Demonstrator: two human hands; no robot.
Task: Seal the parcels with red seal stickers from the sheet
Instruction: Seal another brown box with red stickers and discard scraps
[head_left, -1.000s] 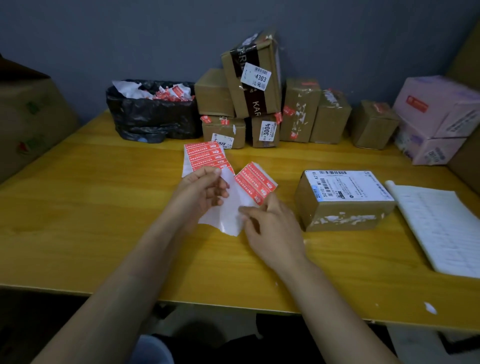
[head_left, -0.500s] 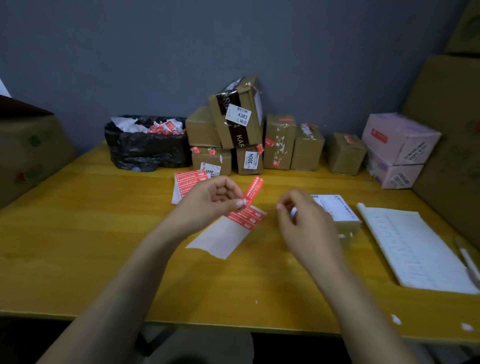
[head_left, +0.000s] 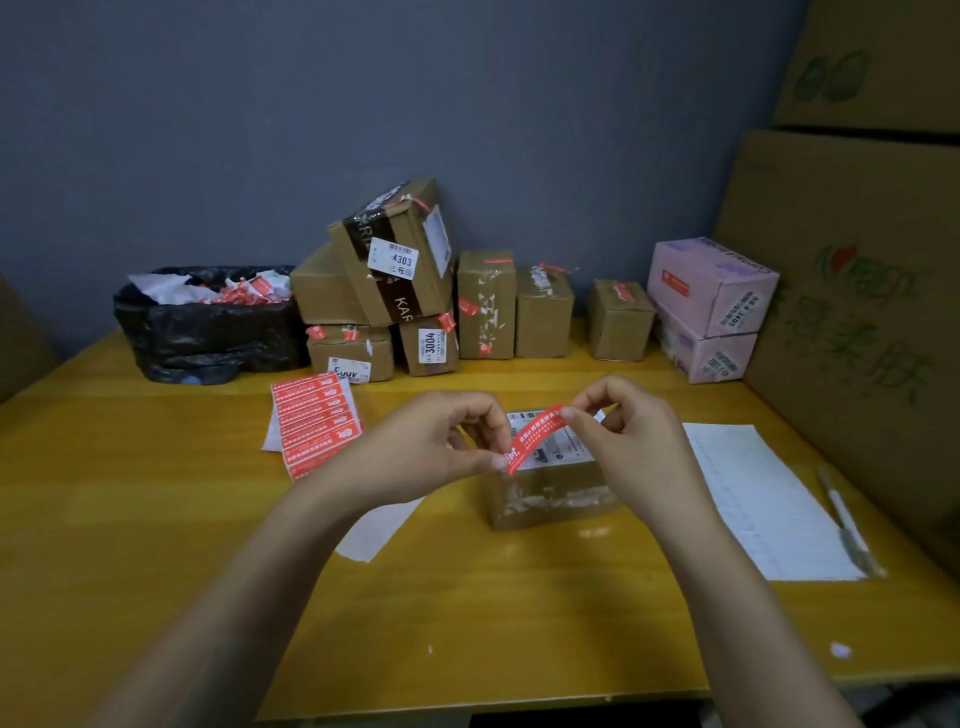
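At frame centre, the left hand (head_left: 441, 447) and right hand (head_left: 631, 447) each pinch one end of a single red seal sticker (head_left: 535, 439) above one brown parcel (head_left: 550, 488), with one sticker sheet (head_left: 314, 423) lying left and eight boxes stacked behind.

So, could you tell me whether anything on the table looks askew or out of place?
Yes: the box marked 4303 sits tilted on the stack at the back, leaning on its neighbours. White scraps litter the table's front edge. The parcel by the hands sits flat.
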